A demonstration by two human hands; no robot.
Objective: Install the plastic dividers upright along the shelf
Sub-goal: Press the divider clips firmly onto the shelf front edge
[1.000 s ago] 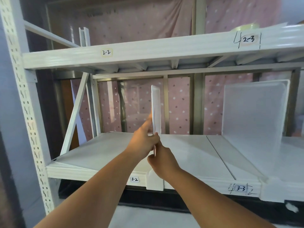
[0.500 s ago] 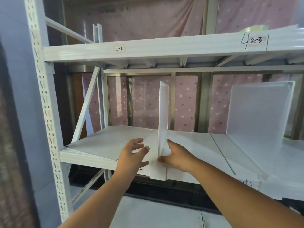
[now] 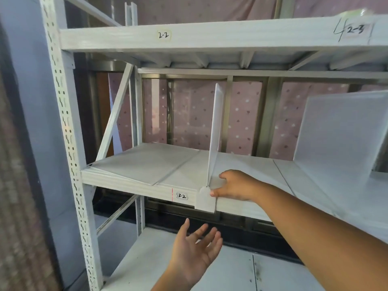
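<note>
A thin white plastic divider [image 3: 214, 131] stands upright on the middle shelf [image 3: 144, 164], seen edge-on. Its front tab [image 3: 204, 200] hangs over the shelf's front edge, just right of the "3-2" label [image 3: 181, 196]. My right hand [image 3: 235, 185] lies on the shelf against the divider's foot, thumb on the front tab and fingers curled at its right side. My left hand [image 3: 196, 248] hovers below the shelf edge, palm up, fingers spread, holding nothing. A second, frosted divider [image 3: 340, 139] stands upright further right on the same shelf.
The upper shelf [image 3: 210, 36] carries labels "2-2" and "2-3". A perforated white upright post [image 3: 67, 143] and a diagonal brace [image 3: 115, 118] bound the left end. A lower shelf [image 3: 231, 274] lies beneath my left hand. Pink dotted cloth hangs behind.
The divider came down from mid-air onto the shelf. My left hand has let go and dropped below the shelf edge. My right hand stays at the divider's foot.
</note>
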